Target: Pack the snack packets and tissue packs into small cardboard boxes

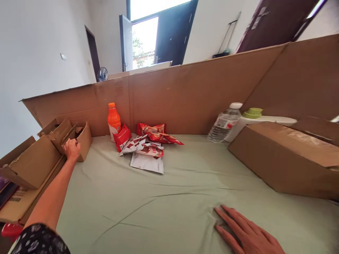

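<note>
At the far left, my left hand (72, 148) is closed on the near edge of a small open cardboard box (84, 144); the fingertips are partly hidden. My right hand (247, 229) lies palm down on the pale green cloth (182, 208), fingers apart, holding nothing. To the right of the small box stands an orange drink bottle (113, 120) with an orange cap. Beside it are red snack packets (123, 137), more red packets (164, 137) and white-and-red pouches (148, 162) in a loose pile.
More open cardboard boxes (37, 160) line the left edge. On the right are a clear water bottle (224, 125), tilted, a white container with a green cap (253, 113) and a large cardboard box (288, 158). A cardboard wall (180, 95) runs along the back.
</note>
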`<action>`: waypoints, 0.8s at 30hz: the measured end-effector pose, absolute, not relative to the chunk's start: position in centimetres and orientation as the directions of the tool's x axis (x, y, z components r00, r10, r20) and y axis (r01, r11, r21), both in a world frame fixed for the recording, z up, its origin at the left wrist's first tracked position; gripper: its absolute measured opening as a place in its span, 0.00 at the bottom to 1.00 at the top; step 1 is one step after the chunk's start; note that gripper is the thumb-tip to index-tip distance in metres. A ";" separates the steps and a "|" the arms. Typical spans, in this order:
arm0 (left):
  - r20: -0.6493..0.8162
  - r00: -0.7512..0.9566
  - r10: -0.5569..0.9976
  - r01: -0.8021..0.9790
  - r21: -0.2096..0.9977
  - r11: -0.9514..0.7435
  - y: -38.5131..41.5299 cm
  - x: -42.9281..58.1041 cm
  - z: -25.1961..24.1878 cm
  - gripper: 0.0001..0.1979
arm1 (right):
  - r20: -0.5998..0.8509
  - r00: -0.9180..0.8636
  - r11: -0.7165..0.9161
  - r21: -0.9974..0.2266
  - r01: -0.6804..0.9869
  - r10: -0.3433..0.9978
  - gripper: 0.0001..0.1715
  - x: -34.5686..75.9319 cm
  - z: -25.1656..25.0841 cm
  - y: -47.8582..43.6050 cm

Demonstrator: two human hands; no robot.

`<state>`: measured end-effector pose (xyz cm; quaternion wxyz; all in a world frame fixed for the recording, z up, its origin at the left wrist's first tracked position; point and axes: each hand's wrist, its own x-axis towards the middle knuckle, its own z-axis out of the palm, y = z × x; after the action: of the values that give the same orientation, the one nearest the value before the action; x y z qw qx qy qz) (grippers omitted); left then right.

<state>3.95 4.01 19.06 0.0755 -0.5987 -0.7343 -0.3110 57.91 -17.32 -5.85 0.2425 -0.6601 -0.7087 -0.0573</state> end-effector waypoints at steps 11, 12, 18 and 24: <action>0.450 0.576 0.682 0.507 0.458 -0.730 -18.1 10.2 15.5 0.12 | 0.443 -0.001 0.331 -0.668 0.666 0.897 0.26 50.9 4.0 -18.6; 0.458 0.624 0.634 0.458 0.443 -0.771 -19.0 11.2 15.6 0.14 | 0.467 -0.046 0.403 -0.705 0.583 0.883 0.27 49.9 5.1 -18.7; 0.306 0.773 0.555 0.451 0.350 -0.821 -19.2 12.9 18.8 0.26 | 0.549 -0.084 0.532 -0.743 0.406 0.832 0.34 48.1 9.1 -20.5; 0.077 0.879 0.471 0.415 0.363 -0.834 -15.7 13.8 22.5 0.34 | 0.541 -0.551 0.772 -0.469 0.430 0.635 0.35 48.7 15.2 -18.9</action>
<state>13.79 -15.71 22.48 -0.1702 -0.9542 -0.2320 -0.0817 48.67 -18.93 15.21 0.3615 -0.3064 -0.8690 0.1421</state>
